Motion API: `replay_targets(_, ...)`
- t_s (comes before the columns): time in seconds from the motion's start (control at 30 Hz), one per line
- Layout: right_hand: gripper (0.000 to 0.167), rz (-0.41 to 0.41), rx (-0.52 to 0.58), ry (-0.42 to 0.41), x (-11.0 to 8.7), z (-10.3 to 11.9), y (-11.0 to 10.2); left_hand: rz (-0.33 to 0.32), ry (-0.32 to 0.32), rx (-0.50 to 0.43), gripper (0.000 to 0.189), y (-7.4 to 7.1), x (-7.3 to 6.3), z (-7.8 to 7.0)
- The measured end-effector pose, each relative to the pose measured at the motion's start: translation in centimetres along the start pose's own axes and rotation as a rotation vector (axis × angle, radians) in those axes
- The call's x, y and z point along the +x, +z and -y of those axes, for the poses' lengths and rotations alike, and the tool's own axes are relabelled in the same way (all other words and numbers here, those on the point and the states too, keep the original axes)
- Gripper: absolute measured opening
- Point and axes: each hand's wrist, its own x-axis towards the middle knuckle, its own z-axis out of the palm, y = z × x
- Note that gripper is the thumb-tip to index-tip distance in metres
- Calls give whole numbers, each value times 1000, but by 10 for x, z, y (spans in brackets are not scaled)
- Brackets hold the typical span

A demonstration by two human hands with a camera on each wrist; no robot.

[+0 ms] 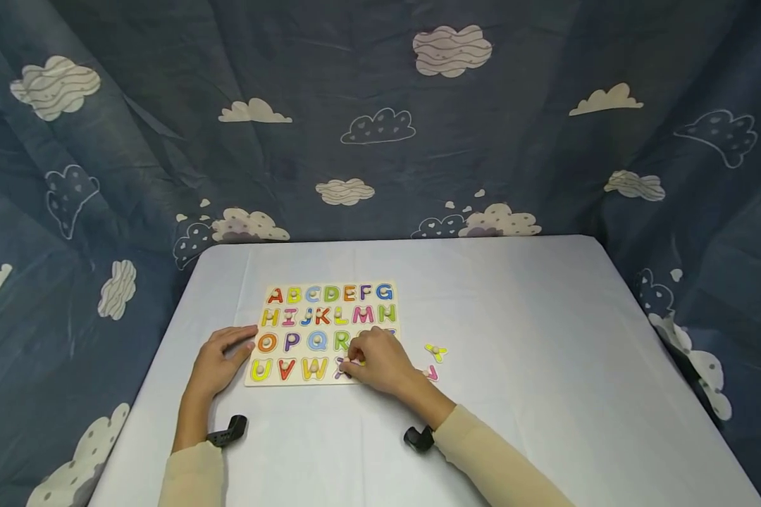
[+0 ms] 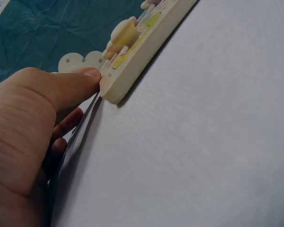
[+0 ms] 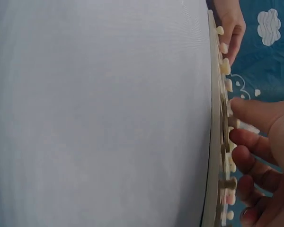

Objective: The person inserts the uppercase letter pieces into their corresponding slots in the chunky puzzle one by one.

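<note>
A wooden alphabet puzzle board (image 1: 304,329) lies on the table, with colourful knobbed letters in rows. My left hand (image 1: 218,362) is at its left edge, fingers extended. In the left wrist view the thumb (image 2: 80,85) touches the board's corner. My right hand (image 1: 383,362) is over the lower right part and covers some letters there. Its thumb and index finger pinch the knob of the purple letter X piece (image 1: 339,367) in the bottom row. From the right wrist view, that piece (image 3: 226,130) stands slightly tilted at the board's surface.
Right of the board lies a yellow letter Y piece (image 1: 436,351). A pink letter piece (image 1: 433,373) is beside the right wrist, partly hidden by it. A white cloth covers the table (image 1: 545,366). Behind hangs a dark blue curtain (image 1: 380,70) with cloud prints.
</note>
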Motion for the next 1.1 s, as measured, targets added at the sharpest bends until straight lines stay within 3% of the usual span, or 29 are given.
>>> replay_targets(0.37,11,51,60,-160,3,-2,-5,-7,33,-8,39,0,2,0)
replay_targets(0.87,9,89,53,-120,4,-3,-5,2,15,-3,39,1,5,-4)
replay_targets(1.1,6,114,82,-105,3,-3,-4,0,8,-4,39,0,-2,0)
